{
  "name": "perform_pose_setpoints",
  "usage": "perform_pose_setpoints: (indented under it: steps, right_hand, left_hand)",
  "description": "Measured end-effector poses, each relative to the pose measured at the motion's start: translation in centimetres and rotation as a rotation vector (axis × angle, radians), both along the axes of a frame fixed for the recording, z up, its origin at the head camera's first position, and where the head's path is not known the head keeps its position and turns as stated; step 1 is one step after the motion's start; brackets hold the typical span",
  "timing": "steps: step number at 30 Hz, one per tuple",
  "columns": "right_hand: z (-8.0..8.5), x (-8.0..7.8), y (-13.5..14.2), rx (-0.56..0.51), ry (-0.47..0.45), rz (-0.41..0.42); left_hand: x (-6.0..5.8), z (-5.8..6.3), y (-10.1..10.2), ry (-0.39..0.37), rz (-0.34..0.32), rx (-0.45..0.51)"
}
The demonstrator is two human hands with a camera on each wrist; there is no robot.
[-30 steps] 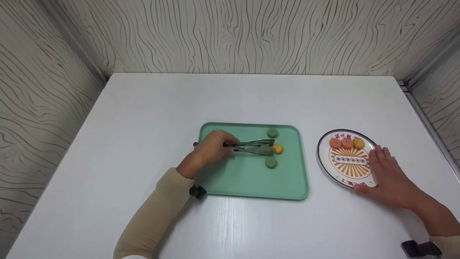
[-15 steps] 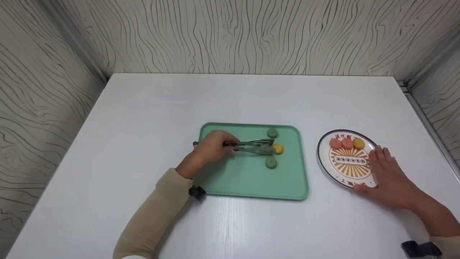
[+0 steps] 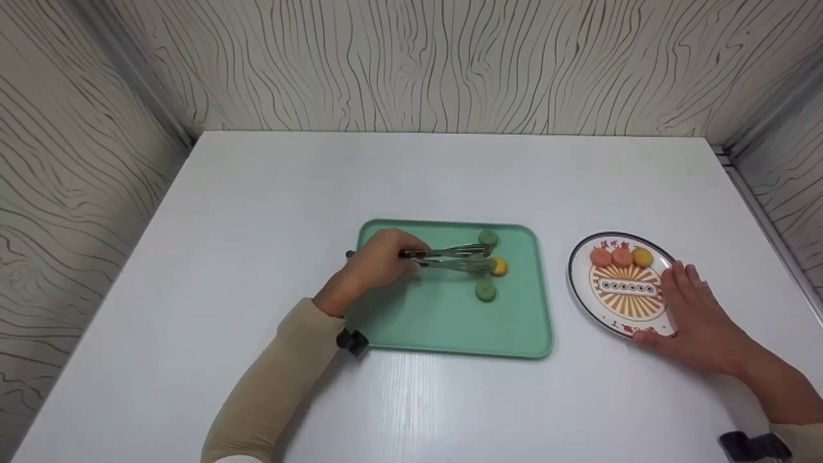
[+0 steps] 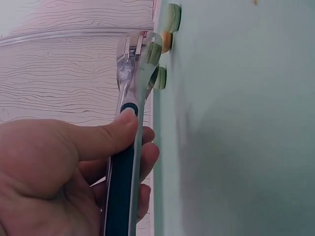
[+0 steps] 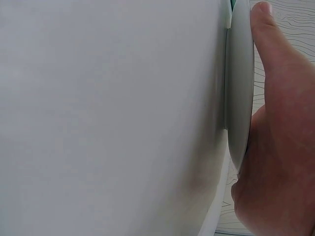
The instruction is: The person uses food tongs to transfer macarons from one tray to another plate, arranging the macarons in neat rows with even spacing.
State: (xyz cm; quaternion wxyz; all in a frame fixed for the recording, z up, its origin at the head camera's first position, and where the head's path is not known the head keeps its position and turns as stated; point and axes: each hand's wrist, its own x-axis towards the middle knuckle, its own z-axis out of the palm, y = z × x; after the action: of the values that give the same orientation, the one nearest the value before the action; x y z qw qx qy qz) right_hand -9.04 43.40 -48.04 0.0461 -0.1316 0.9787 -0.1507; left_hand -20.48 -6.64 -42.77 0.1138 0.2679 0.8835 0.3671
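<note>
Step in hand: the left hand is working the tongs and, in my judgement, is securing a held green piece between their ends, just right of the head frame's centre.
Lift: the left wrist view is suggesting that this piece is hanging clear of the tray; not certain.
Left fingers: curling round the tongs, thumb pressing along the handle.
Right hand: lying at the right of the frame, fingers straight, touching the rim of the plate; gripping nothing.
Next move: judged to be calling for steady pressure on the tongs and clearance from neighbouring pieces.
Tray pieces: an upper green piece, a yellow piece and a lower green piece are sitting towards the tray's right side; contact with the tong ends cannot be told.
Plate pieces: two pink pieces and a second yellow piece are forming a row near the plate's top.
Surface: a white table is filling the frame's middle and bottom.
Room: wood-grain-patterned panels are enclosing the top and both sides.
</note>
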Motion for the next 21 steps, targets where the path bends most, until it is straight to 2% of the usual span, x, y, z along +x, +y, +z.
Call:
perform_pose_setpoints:
  steps: [9,21]
  right_hand:
    - [0.1,-0.1,-0.1,0.006,-0.005,0.0]
    - [0.1,0.1,0.0,0.001,0.004,0.002]
  left_hand:
    - [-0.3,1.0,1.1,-0.022,-0.001,0.006]
    - [0.0,2.4,3.4,-0.022,0.01,-0.011]
